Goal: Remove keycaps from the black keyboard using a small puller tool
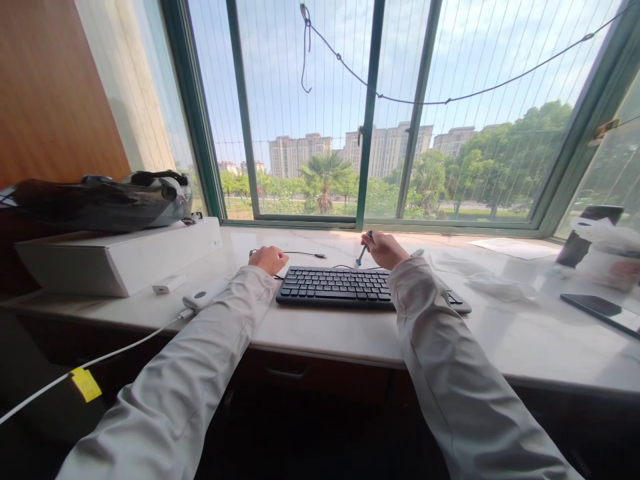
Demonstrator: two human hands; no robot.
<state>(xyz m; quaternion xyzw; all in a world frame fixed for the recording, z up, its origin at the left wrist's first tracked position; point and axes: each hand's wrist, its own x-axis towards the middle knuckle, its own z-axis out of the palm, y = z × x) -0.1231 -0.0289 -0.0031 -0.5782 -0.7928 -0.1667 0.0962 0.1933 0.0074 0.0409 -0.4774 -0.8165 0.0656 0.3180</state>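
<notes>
From my end, the right hand [385, 250] is closed around a slim tool [360, 259], tip pointing down just beyond the far edge of the black keyboard [340, 287], which lies flat on the desk [330, 331]. The left hand [269, 260] is curled low at the keyboard's far left corner, beside a thin dark cable [304, 253]; I cannot tell whether the fingers grip it or merely rest over it. What worries me first is the tool: it is so thin that, if the grasp is loose, I judge it could twist or slip and scratch the desk or knock the keyboard's back edge. The right sleeve [425, 303] crosses in front of the keyboard's right part and hides keys from me; a low forearm could press them or nudge the whole board askew. The cable's free plug [320, 256] lies between the hands, so a careless sweep of either could snag it. Farther right, the crumpled clear plastic [500, 285] looks light enough to drift if an elbow swings out
</notes>
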